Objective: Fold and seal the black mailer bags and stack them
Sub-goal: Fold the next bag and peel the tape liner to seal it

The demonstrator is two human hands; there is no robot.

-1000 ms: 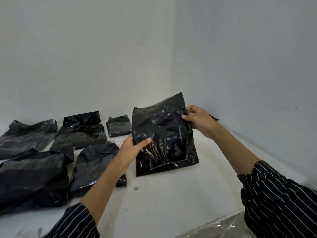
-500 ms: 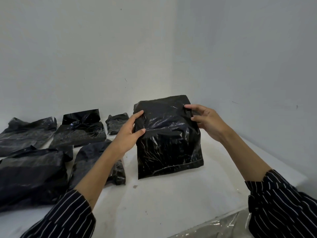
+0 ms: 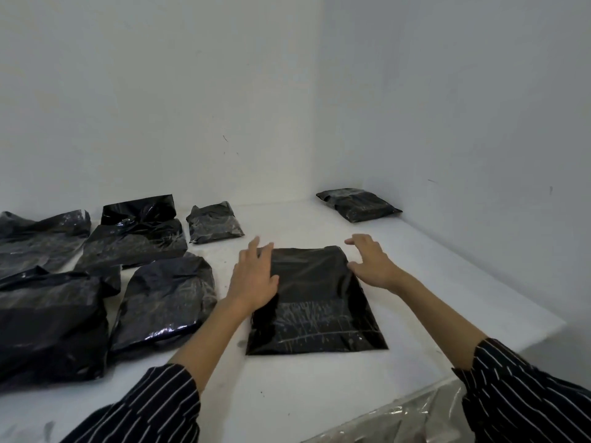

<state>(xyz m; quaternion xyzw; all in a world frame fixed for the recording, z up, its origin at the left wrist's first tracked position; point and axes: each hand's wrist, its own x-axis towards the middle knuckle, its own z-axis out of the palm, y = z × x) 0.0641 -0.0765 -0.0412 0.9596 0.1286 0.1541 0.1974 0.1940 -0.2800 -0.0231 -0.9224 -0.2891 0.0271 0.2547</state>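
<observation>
The black bag (image 3: 319, 314) lies flat on the white table (image 3: 441, 282), the left hand (image 3: 256, 279) resting spread on its left edge and the right hand (image 3: 371, 263) splayed at its far right corner; thin, slick and floppy, it looks light, best pinched along the far edge.

Dim, flat light; soft shadows; faint glare on plastic; hands motion-blurred; wide-angle bowing.

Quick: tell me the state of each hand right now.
Left hand: open, fingers straight, lying on the left edge of the mailer bag.
Right hand: open, fingers spread at the bag's right edge, gripping nothing; contact cannot be told.
</observation>
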